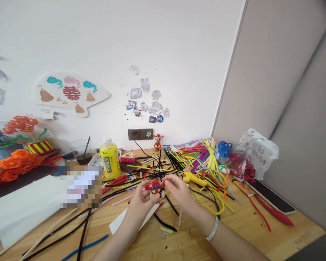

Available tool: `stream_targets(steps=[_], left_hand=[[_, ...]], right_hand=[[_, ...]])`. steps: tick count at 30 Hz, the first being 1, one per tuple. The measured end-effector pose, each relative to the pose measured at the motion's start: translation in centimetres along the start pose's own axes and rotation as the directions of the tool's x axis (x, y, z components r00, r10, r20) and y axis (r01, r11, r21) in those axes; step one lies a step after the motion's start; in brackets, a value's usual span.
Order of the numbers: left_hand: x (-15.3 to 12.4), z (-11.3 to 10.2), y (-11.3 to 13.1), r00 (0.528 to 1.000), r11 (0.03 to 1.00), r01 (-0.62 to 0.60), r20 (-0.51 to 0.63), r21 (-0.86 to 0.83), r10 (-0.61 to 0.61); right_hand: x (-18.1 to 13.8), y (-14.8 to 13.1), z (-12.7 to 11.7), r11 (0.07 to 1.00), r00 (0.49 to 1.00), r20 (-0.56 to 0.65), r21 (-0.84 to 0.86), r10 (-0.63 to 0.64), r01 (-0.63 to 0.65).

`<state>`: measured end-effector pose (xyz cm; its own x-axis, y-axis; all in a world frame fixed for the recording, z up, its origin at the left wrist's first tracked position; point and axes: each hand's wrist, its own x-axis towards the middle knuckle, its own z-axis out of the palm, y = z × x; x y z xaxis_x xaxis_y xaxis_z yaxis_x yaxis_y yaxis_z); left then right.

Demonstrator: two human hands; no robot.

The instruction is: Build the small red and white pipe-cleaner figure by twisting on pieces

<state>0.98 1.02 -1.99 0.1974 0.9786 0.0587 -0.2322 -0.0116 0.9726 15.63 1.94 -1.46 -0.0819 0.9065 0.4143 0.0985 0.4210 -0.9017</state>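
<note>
My left hand [141,198] is closed around a small red, blue and yellow figurine [155,188] with a red hat, held just above the table. At the figurine's right side, my right hand [177,189] pinches the red hat piece between thumb and fingers. A similar red-hatted figurine [158,143] stands upright against the wall, behind my hands. Below the hands lie a white card [119,222] and black pipe cleaners [165,223]. Just right of my right hand is a yellow hot glue gun [197,178].
A yellow drink bottle [109,159] and a plastic cup [83,154] stand back left. Pipe cleaners [210,154] of many colours heap at the back right, near a white bag [260,148]. A phone-like black slab [270,195] lies right. Orange craft flowers [20,125] are far left.
</note>
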Motion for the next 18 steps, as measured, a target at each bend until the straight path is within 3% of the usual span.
stream_targets(steps=[11,18], left_hand=[[-0.4,0.3,1.1,0.999,1.0,-0.006,-0.048,-0.029,0.004],[-0.9,0.6,1.6,0.998,1.0,0.006,-0.069,0.009,-0.005]], right_hand=[[0.1,0.5,-0.5,0.969,0.997,0.027,-0.237,-0.067,0.071],[0.1,0.0,-0.7,0.976,0.994,0.064,-0.194,-0.086,0.097]])
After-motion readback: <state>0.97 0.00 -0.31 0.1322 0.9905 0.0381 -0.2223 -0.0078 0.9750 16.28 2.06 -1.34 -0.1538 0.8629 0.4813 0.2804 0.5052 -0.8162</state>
